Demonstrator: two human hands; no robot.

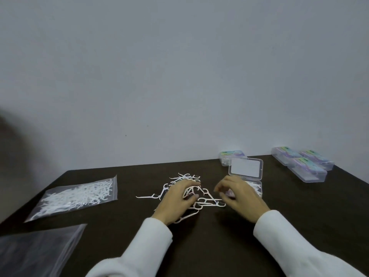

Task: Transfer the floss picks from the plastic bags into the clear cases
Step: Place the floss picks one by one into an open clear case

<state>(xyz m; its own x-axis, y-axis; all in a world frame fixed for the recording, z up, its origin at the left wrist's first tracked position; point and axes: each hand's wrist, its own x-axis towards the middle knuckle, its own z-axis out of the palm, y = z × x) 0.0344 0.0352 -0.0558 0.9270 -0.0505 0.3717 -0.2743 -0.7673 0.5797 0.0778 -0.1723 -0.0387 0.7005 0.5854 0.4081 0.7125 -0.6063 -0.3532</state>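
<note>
A person in white sleeves (289, 234) is working over a dark table (219, 246), the left hand (175, 198) lying across a loose heap of white floss picks (186, 177) and hiding much of it, its fingers curling down onto the picks; whether any pick is actually being pinched is hard to tell through the blur. The right hand (238, 193) is hovering just right of the heap with fingers bent and slightly spread, covering the near left part of an open clear case (248, 172), and it cannot be told whether it is holding anything. The case's lid is standing upright, and a few picks are showing inside at its right end. Behind it a closed case (231, 156) is sitting near the wall, and three more closed cases (303, 165) are clustering at the far right, their contents too blurred to read. At left a zip bag (79, 194) is lying flat, filled with picks, while a second plastic bag (36, 252) is being cut off by the lower left edge, seemingly holding nothing.
</note>
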